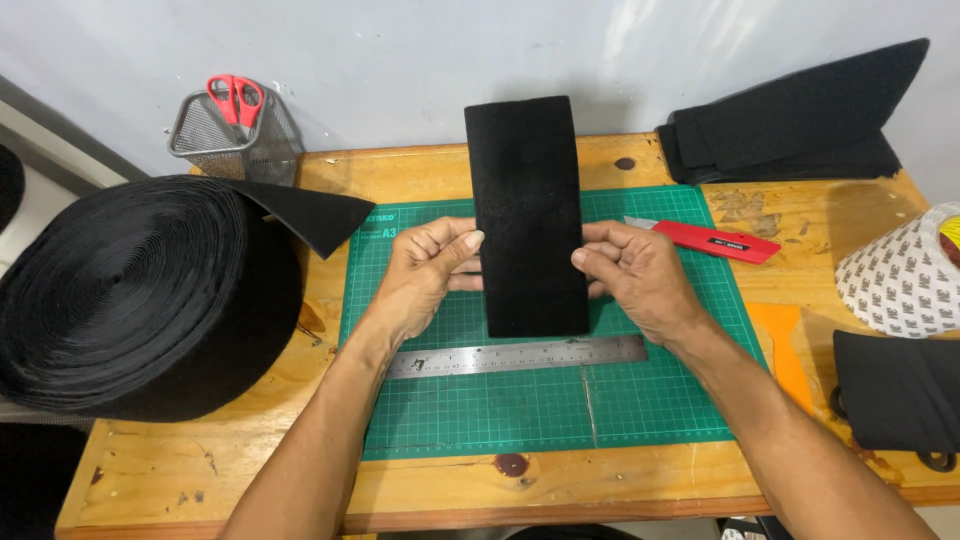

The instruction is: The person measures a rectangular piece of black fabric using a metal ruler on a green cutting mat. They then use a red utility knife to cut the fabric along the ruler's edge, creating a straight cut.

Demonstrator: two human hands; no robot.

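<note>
You're pinching the black felt strip (528, 215) at mid-edges, left hand (425, 270) and right hand (640, 275) both clamped; it looks light, floppy.

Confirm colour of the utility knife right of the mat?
Red utility knife, with a black label; the head view shows it clearly.
</note>
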